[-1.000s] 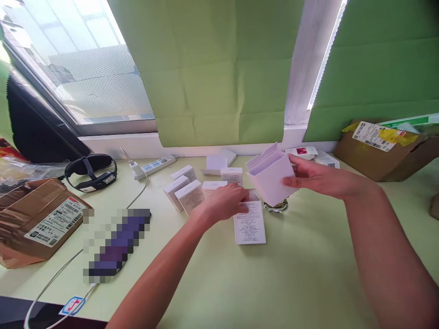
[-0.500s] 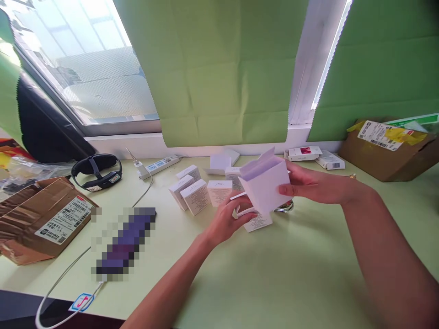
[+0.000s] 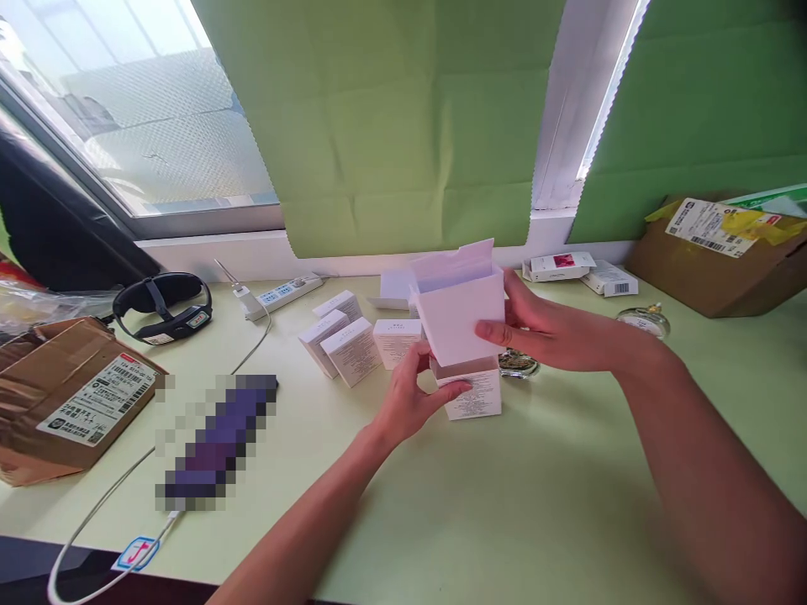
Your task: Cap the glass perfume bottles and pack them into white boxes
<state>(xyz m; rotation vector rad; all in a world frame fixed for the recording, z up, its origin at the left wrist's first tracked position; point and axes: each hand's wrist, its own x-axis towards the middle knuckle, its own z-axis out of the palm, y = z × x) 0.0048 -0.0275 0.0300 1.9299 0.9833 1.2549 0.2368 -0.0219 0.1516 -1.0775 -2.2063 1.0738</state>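
Note:
My right hand (image 3: 535,328) grips a plain white card box (image 3: 463,315) by its right side, thumb on the front face. That box is open at the top, with a flap standing up. Directly below it, a white printed carton (image 3: 476,395) stands on the table with its top open. My left hand (image 3: 416,391) is closed around the carton's left side, thumb across its front. The white box's lower edge is right at the carton's opening; I cannot tell whether it is inside. Several similar printed cartons (image 3: 353,349) stand to the left. A glass bottle (image 3: 518,363) lies behind my right hand.
Another round glass bottle (image 3: 646,319) lies at the right. Small boxes (image 3: 561,266) and a brown cardboard box (image 3: 706,260) sit at the back right. A power strip (image 3: 287,294), black headset (image 3: 167,311), pixelated phone (image 3: 220,441) with cable, and torn cardboard box (image 3: 81,395) are at left.
The white box has moved down and turned more upright, over the printed carton. My left fingers have opened the carton's top further. The view has shifted slightly, showing the bottle at right.

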